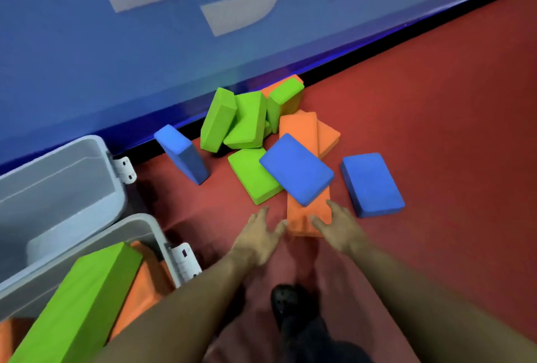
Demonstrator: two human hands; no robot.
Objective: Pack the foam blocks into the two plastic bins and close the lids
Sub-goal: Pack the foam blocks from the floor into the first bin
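Hands at the orange foam block [308,217], fingers spread wide either side.
I see left hand [257,239] and right hand [338,227] flanking its matte slab at 12 o'clock; translucent plastic bins [96,188] sit at 9.

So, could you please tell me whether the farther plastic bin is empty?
Seemingly empty: the farther bin shows only bare grey interior, though its floor is partly hidden.

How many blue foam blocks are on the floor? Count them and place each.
3: one blue block standing by the wall, one lying atop the orange block, one flat at right. Others may be hidden under the pile.
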